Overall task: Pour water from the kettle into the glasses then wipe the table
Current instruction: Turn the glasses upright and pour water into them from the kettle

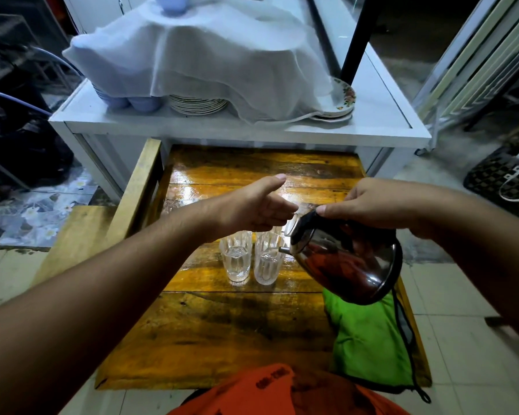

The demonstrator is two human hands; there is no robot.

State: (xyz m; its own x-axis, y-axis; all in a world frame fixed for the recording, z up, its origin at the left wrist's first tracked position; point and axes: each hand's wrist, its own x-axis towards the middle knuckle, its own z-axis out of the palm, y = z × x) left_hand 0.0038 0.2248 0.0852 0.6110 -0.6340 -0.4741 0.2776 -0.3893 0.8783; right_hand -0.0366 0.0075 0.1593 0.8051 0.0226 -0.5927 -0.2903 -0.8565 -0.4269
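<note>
A shiny steel kettle (354, 265) is tilted to the left above the wooden table (222, 333), its spout over the right-hand glass. My right hand (384, 205) grips the kettle's black handle from above. My left hand (258, 208) is beside the kettle's lid, fingers curled and thumb up, its fingertips touching the lid edge. Two ribbed clear glasses (238, 259) (268, 260) stand side by side in the middle of the table, each holding water; more glasses behind them are partly hidden by my left hand. A green cloth (369, 339) lies on the table's right side under the kettle.
A white cabinet (102, 121) stands just behind the table, carrying stacked plates (197, 104) and blue cups under a white cloth (207, 55). A wooden bench (138, 187) runs along the table's left. A patterned bag (504, 178) lies on the floor at the right.
</note>
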